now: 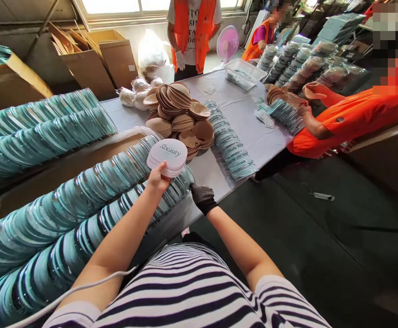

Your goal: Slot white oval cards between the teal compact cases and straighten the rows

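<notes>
My left hand [159, 179], bare, grips a stack of round white cards [166, 157]; the top one is printed with "beauty" in dark letters. My right hand [203, 197] wears a black glove with pale dots. Its fingers are closed at the near end of a row of clear-wrapped teal round packets [187, 177], apparently pinching the end packet's edge; the fingertips are partly hidden. Just beyond the cards, brown round pads [193, 134] lie in a loose heap. Another row of wrapped teal packets [231, 141] stands to the right of that heap.
Long rows of teal packets [65, 196] fill the left side, some by a cardboard box [72, 157]. The white-covered table [215, 86] bears a white basket [245, 75]. Co-workers in orange vests [190, 36] stand around; one at right handles brown pads [315, 91]. A pink fan [228, 44] stands behind.
</notes>
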Demonstrator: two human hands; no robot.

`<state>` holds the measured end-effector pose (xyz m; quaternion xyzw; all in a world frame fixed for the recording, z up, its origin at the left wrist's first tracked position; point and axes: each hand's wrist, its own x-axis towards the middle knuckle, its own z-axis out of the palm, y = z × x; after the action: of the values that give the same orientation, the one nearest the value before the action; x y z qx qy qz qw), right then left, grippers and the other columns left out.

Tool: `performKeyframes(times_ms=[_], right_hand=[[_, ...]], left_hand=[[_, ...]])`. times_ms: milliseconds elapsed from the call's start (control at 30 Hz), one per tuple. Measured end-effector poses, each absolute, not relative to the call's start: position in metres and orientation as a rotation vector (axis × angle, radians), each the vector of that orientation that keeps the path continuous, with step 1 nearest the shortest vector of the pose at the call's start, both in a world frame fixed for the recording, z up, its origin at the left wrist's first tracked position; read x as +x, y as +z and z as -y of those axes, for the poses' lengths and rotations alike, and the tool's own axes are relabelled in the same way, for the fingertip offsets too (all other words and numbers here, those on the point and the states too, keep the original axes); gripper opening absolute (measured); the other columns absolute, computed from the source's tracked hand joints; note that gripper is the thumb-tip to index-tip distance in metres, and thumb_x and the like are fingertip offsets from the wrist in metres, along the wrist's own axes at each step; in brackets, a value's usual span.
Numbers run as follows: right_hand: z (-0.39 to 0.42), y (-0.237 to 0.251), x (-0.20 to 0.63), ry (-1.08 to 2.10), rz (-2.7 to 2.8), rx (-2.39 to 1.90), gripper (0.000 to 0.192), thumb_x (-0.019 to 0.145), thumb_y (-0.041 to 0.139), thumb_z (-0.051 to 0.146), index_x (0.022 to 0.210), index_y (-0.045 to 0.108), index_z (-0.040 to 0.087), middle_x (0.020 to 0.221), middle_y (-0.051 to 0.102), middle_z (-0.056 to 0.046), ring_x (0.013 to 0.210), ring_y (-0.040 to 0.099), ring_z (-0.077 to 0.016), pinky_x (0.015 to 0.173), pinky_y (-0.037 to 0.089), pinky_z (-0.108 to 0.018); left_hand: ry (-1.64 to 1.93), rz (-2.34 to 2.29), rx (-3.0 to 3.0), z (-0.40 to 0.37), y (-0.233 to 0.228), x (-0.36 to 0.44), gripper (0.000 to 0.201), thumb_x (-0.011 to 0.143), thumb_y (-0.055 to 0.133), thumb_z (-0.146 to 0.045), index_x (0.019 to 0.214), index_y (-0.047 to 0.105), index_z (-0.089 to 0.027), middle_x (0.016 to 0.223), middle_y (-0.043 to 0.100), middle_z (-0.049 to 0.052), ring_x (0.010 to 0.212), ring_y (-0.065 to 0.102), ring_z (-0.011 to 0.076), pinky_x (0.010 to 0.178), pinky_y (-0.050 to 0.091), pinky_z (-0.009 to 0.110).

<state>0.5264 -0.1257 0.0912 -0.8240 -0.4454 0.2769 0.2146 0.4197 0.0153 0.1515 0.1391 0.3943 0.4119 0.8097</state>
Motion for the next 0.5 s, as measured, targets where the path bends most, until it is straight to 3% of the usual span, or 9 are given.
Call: performKeyframes(times_ms=[67, 167, 233, 300, 400, 500], right_hand=[[0.126, 0.088, 0.527, 1.062, 0.997, -2.020, 0.022, 0.091, 0.046, 0.029, 0.108, 0.058, 0.019, 0.084, 0.069, -0.007, 0.070, 0.061, -0.0162, 0.065, 0.044, -0.027], [0.120, 0.087, 0.530, 1.414, 0.766, -1.523, 0.035, 0.088, 0.049, 0.039, 0.118, 0.048, 0.021, 0.062, 0.055, 0.005, 0.050, 0.049, -0.0111, 0.050, 0.040, -0.021], [0.114, 0.091, 0.535, 1.568, 0.706, -1.297, 0.043, 0.083, 0.055, 0.049, 0.115, 0.048, 0.021, 0.052, 0.044, 0.010, 0.043, 0.041, -0.0096, 0.043, 0.035, -0.019], [0.110, 0.099, 0.544, 1.661, 0.779, -1.356, 0.043, 0.079, 0.062, 0.054, 0.102, 0.053, 0.019, 0.047, 0.042, 0.010, 0.040, 0.039, -0.0095, 0.041, 0.034, -0.020], [0.105, 0.122, 0.564, 1.443, 0.990, -1.786, 0.036, 0.080, 0.063, 0.052, 0.088, 0.060, 0.017, 0.056, 0.058, 0.000, 0.049, 0.052, -0.0126, 0.048, 0.042, -0.024], [0.095, 0.153, 0.582, 0.939, 0.998, -1.826, 0.041, 0.092, 0.048, 0.052, 0.110, 0.063, 0.018, 0.089, 0.071, -0.008, 0.083, 0.064, -0.0178, 0.075, 0.051, -0.029]], left_hand=[[0.882, -0.846, 0.307, -0.014, 0.152, 0.420, 0.043, 0.084, 0.059, -0.003, 0.124, 0.063, -0.019, 0.108, 0.075, 0.006, 0.098, 0.071, 0.0174, 0.086, 0.057, 0.028], [0.887, -0.850, 0.329, -0.012, 0.152, 0.420, 0.042, 0.083, 0.060, -0.003, 0.122, 0.064, -0.018, 0.108, 0.074, 0.006, 0.096, 0.071, 0.0169, 0.085, 0.058, 0.027], [0.905, -0.842, 0.347, -0.011, 0.152, 0.421, 0.040, 0.083, 0.061, -0.003, 0.120, 0.065, -0.017, 0.108, 0.074, 0.006, 0.095, 0.071, 0.0165, 0.083, 0.058, 0.026], [0.930, -0.830, 0.354, -0.011, 0.151, 0.422, 0.038, 0.082, 0.061, -0.002, 0.117, 0.066, -0.016, 0.107, 0.075, 0.006, 0.093, 0.071, 0.0159, 0.082, 0.057, 0.025], [0.966, -0.821, 0.374, -0.009, 0.149, 0.424, 0.036, 0.080, 0.063, -0.001, 0.112, 0.068, -0.015, 0.102, 0.076, 0.005, 0.090, 0.071, 0.0148, 0.080, 0.057, 0.023], [0.977, -0.808, 0.465, 0.003, 0.151, 0.421, 0.037, 0.076, 0.067, -0.003, 0.110, 0.069, -0.016, 0.098, 0.076, 0.004, 0.090, 0.071, 0.0158, 0.080, 0.056, 0.024]])
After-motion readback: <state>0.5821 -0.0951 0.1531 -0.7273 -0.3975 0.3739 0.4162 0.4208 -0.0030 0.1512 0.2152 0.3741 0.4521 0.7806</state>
